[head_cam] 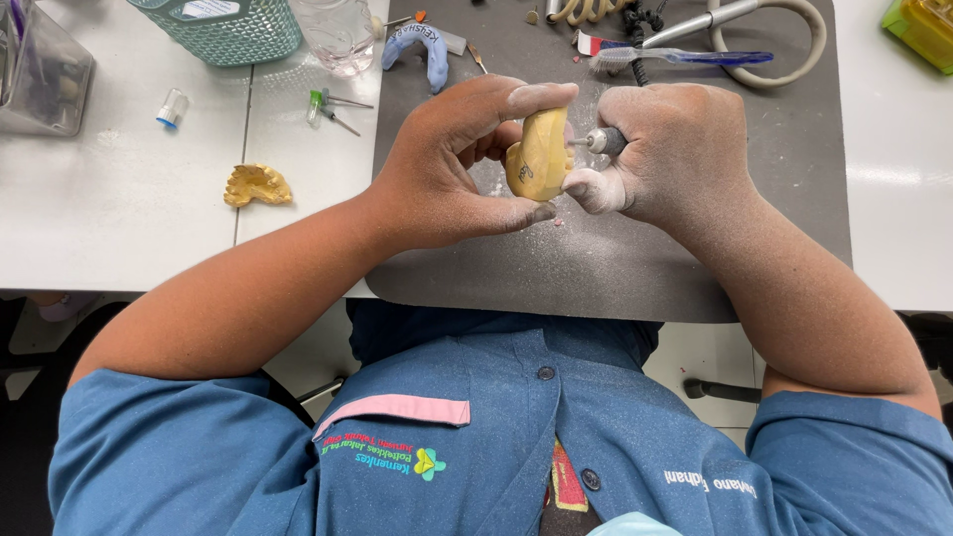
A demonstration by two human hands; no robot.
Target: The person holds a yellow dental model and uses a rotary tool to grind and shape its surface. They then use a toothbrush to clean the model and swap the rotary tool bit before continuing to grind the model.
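My left hand (459, 159) grips a yellow dental cast (541, 154) on edge, thumb on top and fingers underneath. My right hand (673, 149) is closed around a rotary handpiece (606, 140) whose small bur touches the cast's right side. Both hands are dusted with white powder and hover over a dark grey mat (615, 268). White dust lies on the mat beneath the cast.
A second yellow cast (257, 185) lies on the white table at left. A teal basket (226, 28), clear bottle (338, 35), blue impression tray (422, 50), toothbrush (685, 58), tubing (784, 50) and small burs (333, 107) sit along the far edge. A clear container (40, 69) stands far left.
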